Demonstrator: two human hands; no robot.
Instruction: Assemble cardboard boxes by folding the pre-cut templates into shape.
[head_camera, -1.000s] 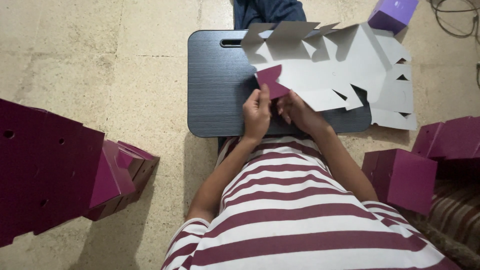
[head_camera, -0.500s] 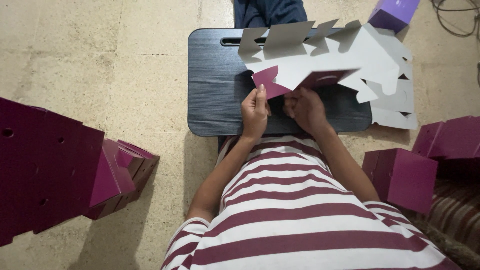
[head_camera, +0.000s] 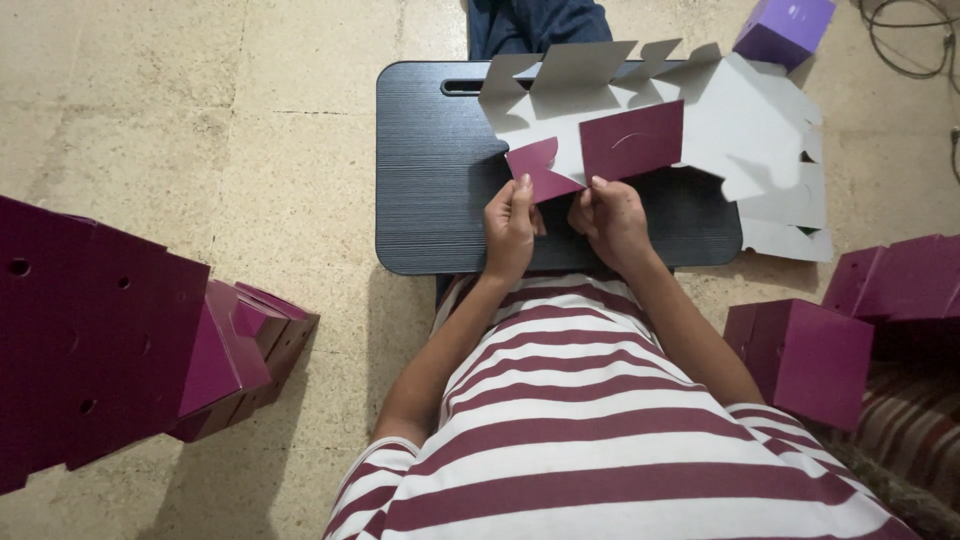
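Over the black lap desk (head_camera: 430, 180), the left hand (head_camera: 510, 228) pinched the small maroon flap (head_camera: 541, 168) and the right hand (head_camera: 612, 218) gripped the larger maroon panel (head_camera: 632, 140) of the flat cardboard box blank (head_camera: 740, 120), which spread away rightward.

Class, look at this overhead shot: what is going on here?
A person in a striped shirt sits at a dark lap board. The left hand and right hand grip a flat die-cut carton sheet, grey on one side, maroon on the other, with two flaps bent up. Finished maroon boxes stand at both sides on the floor.
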